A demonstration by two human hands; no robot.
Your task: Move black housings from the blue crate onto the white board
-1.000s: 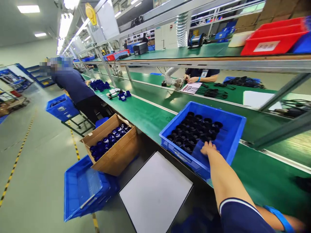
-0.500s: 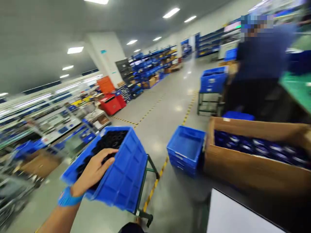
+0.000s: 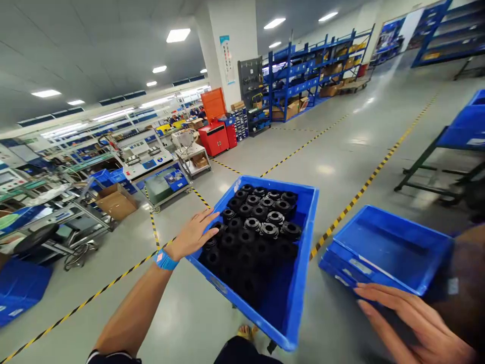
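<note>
Resting flat on the near-left rim of a blue bin (image 3: 299,283), the left hand (image 3: 195,233) has its fingers spread wide, fingertips touching the black round parts (image 3: 261,220) packed inside, so it's open-palmed and not gripping anything. The bin sits right in front of the person, raised off the floor on something I can't make out, and the parts fill its far half in tight rows while the near corner looks bare. My guess is this thing is heavy; those parts look like solid moulded or metal pieces, and there are lots of them, so the load will sit toward the far end. The plastic walls look stiff, so taking it by the rim on two opposite sides seems the sane way, not one-handed by a corner. The right hand (image 3: 413,323) is low at the bottom right, fingers stretched out loose and holding nothing, just beside an empty blue bin (image 3: 386,247) stacked on another. Beyond that, grey floor with yellow-black tape lines (image 3: 364,184), a red cabinet (image 3: 214,139) and blue shelving (image 3: 299,76) further back.
</note>
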